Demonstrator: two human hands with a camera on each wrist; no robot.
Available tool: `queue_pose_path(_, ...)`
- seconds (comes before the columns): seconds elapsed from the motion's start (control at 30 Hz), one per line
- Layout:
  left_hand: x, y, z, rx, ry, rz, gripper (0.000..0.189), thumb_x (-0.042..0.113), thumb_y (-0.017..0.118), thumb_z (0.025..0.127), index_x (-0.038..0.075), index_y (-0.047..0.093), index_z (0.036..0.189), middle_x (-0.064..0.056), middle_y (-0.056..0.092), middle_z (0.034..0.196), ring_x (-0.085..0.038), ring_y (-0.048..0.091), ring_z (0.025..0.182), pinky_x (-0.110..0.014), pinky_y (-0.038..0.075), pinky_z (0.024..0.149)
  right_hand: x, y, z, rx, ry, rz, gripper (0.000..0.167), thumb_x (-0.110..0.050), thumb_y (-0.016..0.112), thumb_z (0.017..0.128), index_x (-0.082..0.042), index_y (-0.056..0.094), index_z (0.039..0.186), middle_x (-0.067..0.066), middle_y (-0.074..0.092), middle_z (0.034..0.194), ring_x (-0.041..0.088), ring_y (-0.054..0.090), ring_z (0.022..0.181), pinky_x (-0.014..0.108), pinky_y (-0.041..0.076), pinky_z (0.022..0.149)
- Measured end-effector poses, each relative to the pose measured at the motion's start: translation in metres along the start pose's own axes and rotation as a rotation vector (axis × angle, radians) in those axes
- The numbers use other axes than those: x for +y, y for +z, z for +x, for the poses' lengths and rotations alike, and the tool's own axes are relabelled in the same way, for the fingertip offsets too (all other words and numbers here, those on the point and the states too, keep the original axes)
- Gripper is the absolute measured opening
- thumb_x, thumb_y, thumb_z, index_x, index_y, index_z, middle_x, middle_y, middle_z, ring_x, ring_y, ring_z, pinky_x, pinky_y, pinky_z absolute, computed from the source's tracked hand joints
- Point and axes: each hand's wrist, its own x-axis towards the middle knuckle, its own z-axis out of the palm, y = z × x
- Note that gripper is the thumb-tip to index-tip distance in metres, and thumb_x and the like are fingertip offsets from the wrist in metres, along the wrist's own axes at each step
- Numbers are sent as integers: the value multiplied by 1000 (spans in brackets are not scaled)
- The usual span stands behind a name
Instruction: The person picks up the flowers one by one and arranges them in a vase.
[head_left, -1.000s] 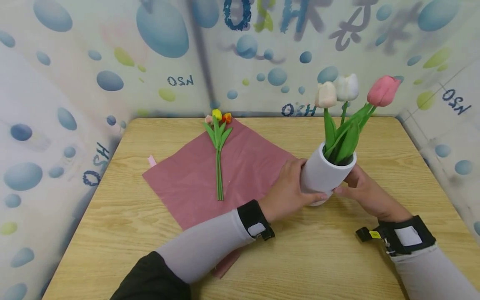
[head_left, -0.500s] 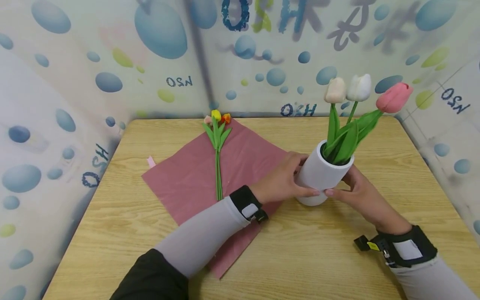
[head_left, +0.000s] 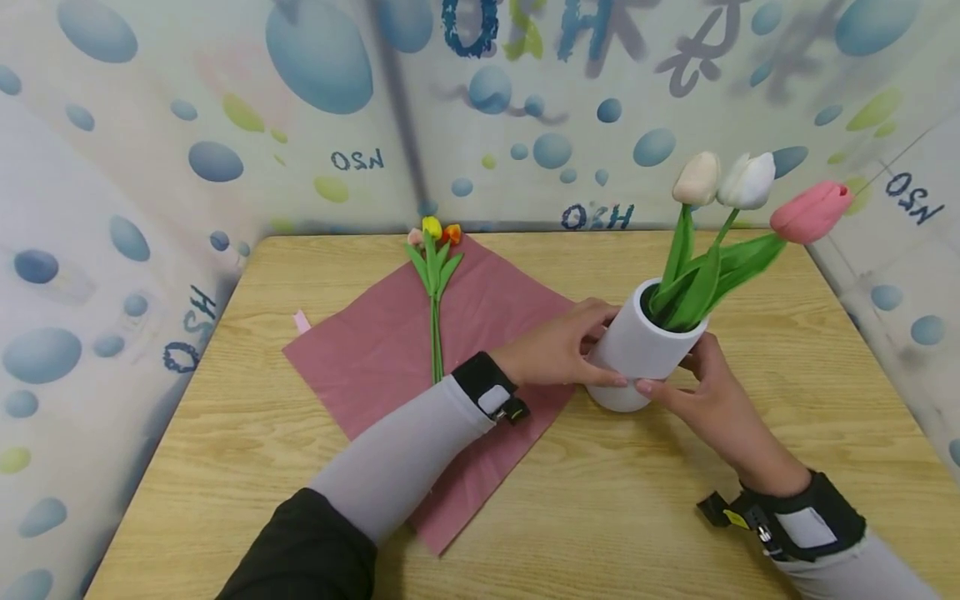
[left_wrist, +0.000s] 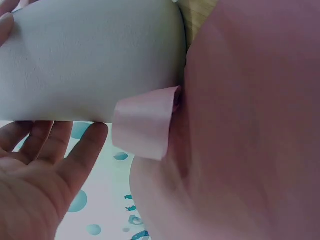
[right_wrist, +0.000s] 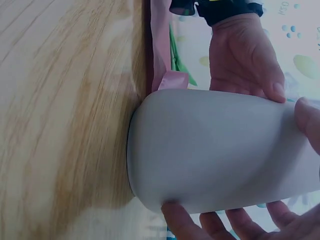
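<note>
A white cylindrical vase (head_left: 637, 350) stands on the table at the right, holding a cream tulip (head_left: 697, 178), a white tulip (head_left: 747, 181) and a pink tulip (head_left: 812, 212) with green leaves. My left hand (head_left: 551, 346) grips its left side, thumb across the front. From the right, my right hand (head_left: 723, 408) holds the lower body, its thumb close to the left one. In the right wrist view, the vase's rounded base (right_wrist: 145, 150) is right at the wood. The fingers behind the vase are partly hidden in the head view.
A mauve wrapping sheet (head_left: 360, 342) lies left of the vase, bearing a small bunch of tulips (head_left: 435, 275). Beside the vase, a curled pink strip (left_wrist: 145, 122) shows in the left wrist view. A bubble-patterned backdrop (head_left: 480, 125) rises behind the wooden table (head_left: 600, 517).
The vase's base has shifted slightly left, both hands still holding it. Its tulips have swung right, the pink one leaning lower. The left forearm has moved back, uncovering more of the sheet's near corner.
</note>
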Motion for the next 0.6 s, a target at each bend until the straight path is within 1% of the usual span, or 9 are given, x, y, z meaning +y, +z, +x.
queue_pose_path(0.03,0,1,-1,4,-1,1,89,35,86,86,23,37,160,0,44,148,-12,59,127,-22,51,104,0,0,0,-2,-7,1,87,-27,76,97,-8,18,160,16,35,157,41,41,139,40,53,94)
queue_pose_path(0.13,1,4,-6,32,-8,32,94,41,85,86,24,32,162,1,44,150,-11,57,131,-24,52,105,1,-2,2,-4,-55,8,86,-23,77,96,-14,21,161,10,36,156,30,43,138,27,54,95)
queue_pose_path(0.2,2,9,-11,63,-7,69,98,44,84,86,24,28,163,2,44,152,-10,54,133,-26,51,106,2,-6,5,-8,-114,19,87,-16,78,94,-21,24,161,4,38,156,19,43,138,15,51,94)
queue_pose_path(0.23,2,12,-14,83,-9,92,99,46,84,86,24,27,164,2,44,152,-9,52,134,-27,50,107,4,-8,7,-14,-144,17,89,-13,79,93,-25,24,162,2,38,156,14,43,139,13,50,95)
queue_pose_path(0.3,4,18,-19,133,-7,131,99,46,83,86,21,27,163,1,45,150,-9,49,133,-27,49,109,6,-12,12,-35,-202,31,93,-6,79,91,-30,25,162,-2,40,156,7,43,138,11,47,97)
queue_pose_path(0.4,8,30,-26,214,-19,155,94,43,84,87,15,32,160,-1,47,146,-11,48,131,-28,48,110,11,-16,19,-87,-260,64,93,2,77,89,-27,27,162,-2,45,154,3,47,137,10,45,101)
queue_pose_path(0.5,12,41,-29,287,-48,171,90,44,84,86,12,36,155,-3,49,143,-12,48,128,-29,48,110,15,-16,23,-117,-269,91,90,5,76,89,-23,30,161,-3,50,150,3,51,133,10,44,102)
queue_pose_path(0.6,16,47,-30,333,-65,189,89,44,85,86,12,37,154,-4,50,143,-13,48,128,-31,48,110,17,-14,24,-106,-263,82,89,4,77,89,-23,31,161,-6,51,149,1,52,131,10,44,102)
